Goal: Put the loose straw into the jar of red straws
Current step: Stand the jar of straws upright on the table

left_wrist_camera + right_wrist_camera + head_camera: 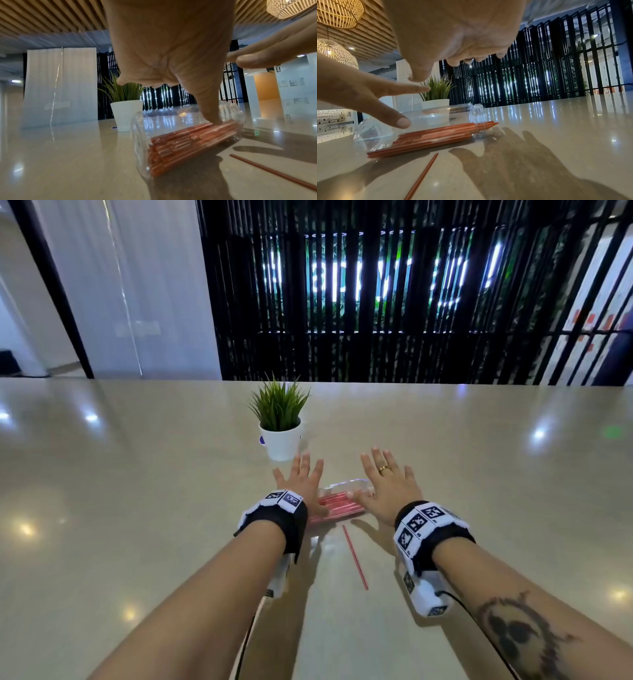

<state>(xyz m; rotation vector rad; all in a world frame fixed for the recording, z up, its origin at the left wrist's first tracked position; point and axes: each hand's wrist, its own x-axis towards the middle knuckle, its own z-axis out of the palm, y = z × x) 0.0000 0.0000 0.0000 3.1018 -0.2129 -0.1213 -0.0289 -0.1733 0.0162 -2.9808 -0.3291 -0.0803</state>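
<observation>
A clear jar (342, 501) of red straws lies on its side on the beige table (137, 508), between my two hands. Its mouth (476, 117) points to the far right, and straw ends poke out there. The loose red straw (355, 558) lies flat just in front of the jar, also visible in the wrist views (274, 174) (423, 175). My left hand (301, 477) is spread flat, and its thumb (211, 116) touches the top of the jar (171, 135). My right hand (387, 484) hovers spread over the jar's right end and holds nothing.
A small white pot with a green plant (280, 436) stands just beyond my left fingertips. The glossy table runs wide on both sides and toward me. A black slatted screen (376, 302) stands behind its far edge.
</observation>
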